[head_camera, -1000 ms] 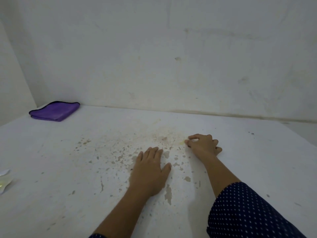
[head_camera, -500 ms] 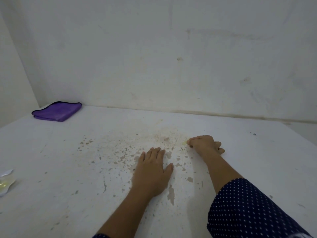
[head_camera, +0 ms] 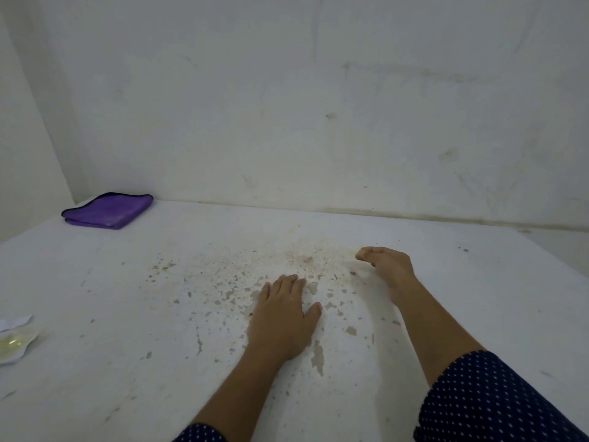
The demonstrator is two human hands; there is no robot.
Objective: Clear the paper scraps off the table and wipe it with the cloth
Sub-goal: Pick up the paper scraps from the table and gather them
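Observation:
My right hand [head_camera: 387, 266] hovers just over the stained middle of the white table [head_camera: 111, 298], its thumb and fingertips pinched together on a tiny pale paper scrap that barely shows. Palm down, my left hand [head_camera: 285, 317] lies flat on the table in front of it, holding nothing. The folded purple cloth [head_camera: 108, 210] rests in the far left corner, well away from both hands. At the left edge lies a white paper scrap [head_camera: 17, 322] next to a crumpled yellowish piece [head_camera: 14, 344].
White walls close off the table at the back and on the left. The tabletop has chipped paint and brown stains [head_camera: 229, 291] around the hands. A few dark specks [head_camera: 463, 249] sit at the far right.
My right hand has closed its fingertips, lifted a little and shifted right; the small yellowish scrap beside it on the table is no longer there. My left hand has stayed flat.

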